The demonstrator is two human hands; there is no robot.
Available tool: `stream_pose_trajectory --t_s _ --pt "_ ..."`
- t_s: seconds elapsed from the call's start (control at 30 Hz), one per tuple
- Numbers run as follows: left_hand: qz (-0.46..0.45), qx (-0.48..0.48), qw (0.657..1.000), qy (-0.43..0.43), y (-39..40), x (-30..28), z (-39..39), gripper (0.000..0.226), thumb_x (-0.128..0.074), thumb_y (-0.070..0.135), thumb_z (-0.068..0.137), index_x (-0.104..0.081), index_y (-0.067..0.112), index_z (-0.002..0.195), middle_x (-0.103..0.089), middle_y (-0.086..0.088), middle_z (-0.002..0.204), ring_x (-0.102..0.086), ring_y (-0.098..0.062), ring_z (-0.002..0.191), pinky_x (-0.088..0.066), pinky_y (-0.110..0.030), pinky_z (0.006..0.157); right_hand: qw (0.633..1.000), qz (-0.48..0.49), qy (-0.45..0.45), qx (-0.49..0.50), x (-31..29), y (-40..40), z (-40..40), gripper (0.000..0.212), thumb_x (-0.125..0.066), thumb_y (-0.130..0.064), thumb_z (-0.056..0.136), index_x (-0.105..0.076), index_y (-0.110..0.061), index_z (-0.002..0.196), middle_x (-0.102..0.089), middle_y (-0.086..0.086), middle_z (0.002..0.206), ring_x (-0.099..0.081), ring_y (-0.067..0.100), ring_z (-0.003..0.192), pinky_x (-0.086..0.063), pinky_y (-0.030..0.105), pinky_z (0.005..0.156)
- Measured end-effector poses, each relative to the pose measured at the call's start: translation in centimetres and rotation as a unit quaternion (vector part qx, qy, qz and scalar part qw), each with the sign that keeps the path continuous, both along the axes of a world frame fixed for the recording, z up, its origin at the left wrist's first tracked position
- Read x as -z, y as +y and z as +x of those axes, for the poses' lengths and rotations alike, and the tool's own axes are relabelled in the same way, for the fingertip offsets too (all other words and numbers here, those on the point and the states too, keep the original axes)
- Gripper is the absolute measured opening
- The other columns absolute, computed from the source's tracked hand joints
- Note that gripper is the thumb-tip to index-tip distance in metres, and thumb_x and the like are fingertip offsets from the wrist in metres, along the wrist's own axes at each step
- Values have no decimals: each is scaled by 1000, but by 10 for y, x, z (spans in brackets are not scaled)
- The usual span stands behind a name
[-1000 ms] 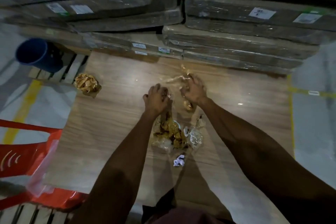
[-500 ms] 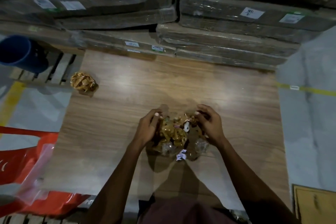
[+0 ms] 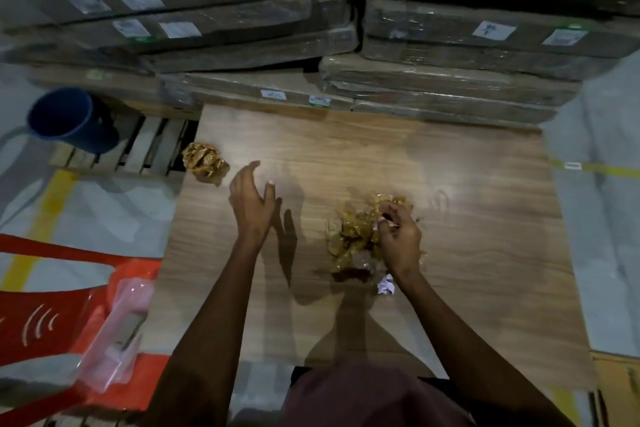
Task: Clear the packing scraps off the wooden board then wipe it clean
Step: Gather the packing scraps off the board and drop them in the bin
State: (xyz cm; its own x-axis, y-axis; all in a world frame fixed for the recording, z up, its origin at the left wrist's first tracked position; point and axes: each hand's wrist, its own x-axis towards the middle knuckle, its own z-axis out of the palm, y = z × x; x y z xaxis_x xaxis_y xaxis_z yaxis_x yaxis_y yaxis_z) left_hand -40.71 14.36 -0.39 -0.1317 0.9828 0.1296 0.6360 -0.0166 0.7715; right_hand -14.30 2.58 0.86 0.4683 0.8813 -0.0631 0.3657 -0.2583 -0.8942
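The left hand point(image 3: 252, 202) is up over the wooden board point(image 3: 450, 253). Its fingers are spread out and almost straight, and it holds nothing. It points toward a small ball of crumpled brown tape point(image 3: 205, 163) that sits near the far left corner of the board. The hand is near that ball but does not touch it.

The right hand point(image 3: 398, 239) is on the right side. Its fingers are curled and they pinch the big pile of packing scraps point(image 3: 356, 239). The pile is brown tape and clear plastic, all bunched up. It lies on the middle of the board, a bit to the right, and the hand covers its right side. A little white paper scrap point(image 3: 386, 285) lies on the board just below the pile, beside the right wrist.

Behind the board is a tall stack of wrapped flat boxes point(image 3: 450, 45). A blue cup point(image 3: 69, 121) rests on a wooden pallet point(image 3: 145, 146) to the far left. A red plastic chair point(image 3: 52, 315) stands at the left, with a clear plastic bag point(image 3: 117, 329) on it.
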Motion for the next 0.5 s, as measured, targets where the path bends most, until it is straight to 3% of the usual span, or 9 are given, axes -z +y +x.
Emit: stream_pose_trajectory --t_s 0.07,0.13,0.2,0.33,0.43,0.5 --pt "-6 -30 999 28 15 -6 -19 49 -60 25 90 -51 13 136 -53 -13 136 -46 -33 129 -38 -47 104 998 22 -14 -50 -1 -2 -22 30 -57 -11 91 -69 -10 118 -68 0 114 -63 12 105 -51 22 91" --pt "-31 -51 996 72 28 -9 -38 53 -63 29 88 -49 18 138 -46 -13 143 -39 -35 135 -34 -53 105 994 30 -28 -101 4 -5 -46 31 -56 -11 92 -67 -11 120 -67 1 117 -64 16 108 -51 27 95" --pt "-72 -65 988 118 42 -9 -57 58 -67 31 85 -48 19 139 -34 -15 152 -27 -37 143 -29 -57 110 991 32 -28 -126 8 -7 -65 32 -55 -12 92 -66 -12 122 -67 1 117 -65 19 106 -53 34 93" --pt "-186 -61 966 169 67 4 -97 71 -71 39 83 -41 25 146 -15 -16 164 -12 -43 149 -21 -62 114 985 48 -48 -157 7 -10 -86 37 -52 -13 88 -67 -10 122 -67 3 118 -64 15 105 -53 30 92" --pt "-253 -38 958 127 72 9 -108 75 -72 37 86 -36 30 151 -13 -10 166 -10 -42 151 -17 -59 118 981 50 -77 -170 8 -14 -89 38 -55 -9 86 -66 -5 123 -64 3 120 -62 17 106 -53 33 91" --pt "-238 -20 961 141 67 12 -107 69 -72 35 86 -43 25 148 -22 -9 163 -19 -39 147 -23 -56 115 981 48 -90 -166 9 -18 -87 39 -54 -11 87 -65 -4 123 -60 0 120 -59 16 108 -52 32 92"
